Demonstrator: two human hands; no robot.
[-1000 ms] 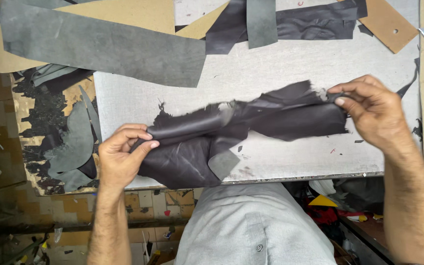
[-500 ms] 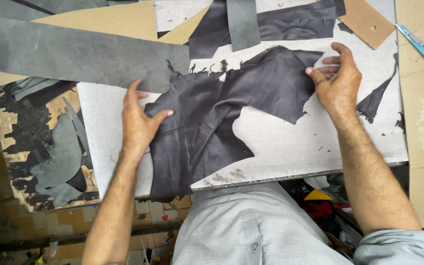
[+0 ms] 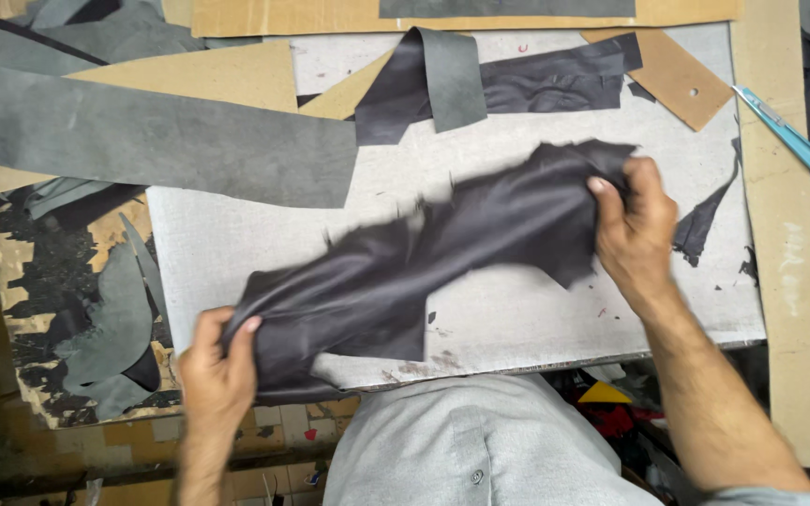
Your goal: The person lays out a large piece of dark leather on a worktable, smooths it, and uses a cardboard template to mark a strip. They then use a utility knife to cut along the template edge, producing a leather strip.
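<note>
Stretching diagonally from left hand up to right hand, dark leather piece.

left hand | right hand | gripping dark leather piece ends

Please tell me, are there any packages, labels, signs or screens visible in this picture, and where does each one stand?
None are in view. The grey cutting board carries only a dark leather piece gripped by the left hand and the right hand, with cardboard patterns and a light blue knife nearby.
</note>
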